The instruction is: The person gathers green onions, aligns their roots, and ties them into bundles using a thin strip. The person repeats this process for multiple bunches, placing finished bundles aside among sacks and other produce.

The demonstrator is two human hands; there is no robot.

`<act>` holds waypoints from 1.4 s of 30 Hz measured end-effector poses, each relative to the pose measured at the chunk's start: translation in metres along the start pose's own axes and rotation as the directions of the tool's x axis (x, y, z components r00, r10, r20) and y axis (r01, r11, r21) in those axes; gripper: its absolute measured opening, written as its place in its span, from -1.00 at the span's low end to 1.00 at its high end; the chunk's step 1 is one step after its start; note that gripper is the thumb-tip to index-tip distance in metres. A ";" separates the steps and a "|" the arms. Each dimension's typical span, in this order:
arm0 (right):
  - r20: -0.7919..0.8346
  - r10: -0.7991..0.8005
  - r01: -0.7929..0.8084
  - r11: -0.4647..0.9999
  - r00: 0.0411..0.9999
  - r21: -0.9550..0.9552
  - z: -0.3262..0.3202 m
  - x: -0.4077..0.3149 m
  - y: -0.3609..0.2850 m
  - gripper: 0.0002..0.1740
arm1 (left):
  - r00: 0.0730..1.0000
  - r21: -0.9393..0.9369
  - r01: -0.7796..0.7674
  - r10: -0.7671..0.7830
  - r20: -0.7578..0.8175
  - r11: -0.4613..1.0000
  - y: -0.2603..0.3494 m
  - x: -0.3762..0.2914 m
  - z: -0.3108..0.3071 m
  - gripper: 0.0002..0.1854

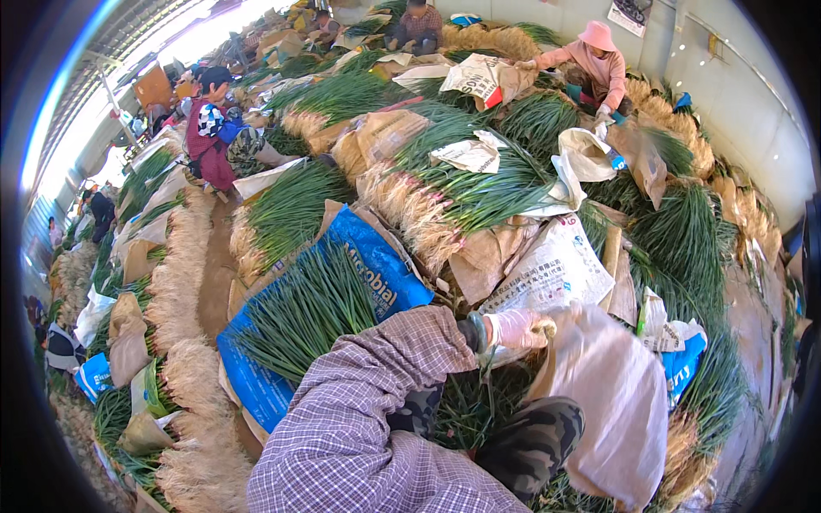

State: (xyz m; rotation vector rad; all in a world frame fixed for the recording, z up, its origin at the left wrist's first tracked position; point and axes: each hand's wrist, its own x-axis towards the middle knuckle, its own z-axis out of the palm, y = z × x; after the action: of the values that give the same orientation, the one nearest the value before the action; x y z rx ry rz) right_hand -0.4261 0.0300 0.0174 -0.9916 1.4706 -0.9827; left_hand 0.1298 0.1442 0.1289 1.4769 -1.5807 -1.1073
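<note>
My left hand [518, 328], in a pale glove, reaches across from the left in a plaid sleeve. Its fingers are closed at the upper edge of a pale brown sack sheet [603, 404], which hangs down to the right past my camouflage-clad knee [539, 442]. My right hand is out of view. Loose green leaves [478, 401] lie between my knees. Left of my arm, cut-looking green leaves [308, 301] rest on a blue printed sack [391, 272]. Just beyond the hand lies a white printed sack [551, 266].
Ahead is a heap of scallions [468, 186] with pale roots. A rooted row [186, 359] runs along the left, beside a narrow bare strip [218, 276]. More scallions [680, 250] pile up at right. One person [600, 70] works at upper right, another [215, 131] at upper left.
</note>
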 end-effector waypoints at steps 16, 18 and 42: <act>0.248 0.208 0.094 0.556 0.946 -0.826 0.004 -0.091 0.055 -0.50 | 0.993 -0.106 -0.114 0.111 -0.034 0.988 0.036 -0.086 -0.013 -0.59; 0.321 0.102 0.212 0.563 0.942 -0.799 0.030 -0.068 0.033 -0.49 | 0.987 -0.309 -0.161 0.144 -0.075 0.937 0.036 -0.099 -0.008 -0.59; 0.609 -0.036 -0.035 0.994 0.792 0.104 0.762 0.243 -0.020 -0.82 | 0.986 -0.121 -0.108 0.091 -0.140 0.987 0.006 -0.140 -0.105 -0.49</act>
State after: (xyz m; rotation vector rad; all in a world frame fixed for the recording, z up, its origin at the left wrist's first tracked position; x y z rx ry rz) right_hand 0.3087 -0.2575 -0.1173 -1.0963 0.8586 -0.6389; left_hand 0.2383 0.2701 0.1843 1.3435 -1.4467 -1.0115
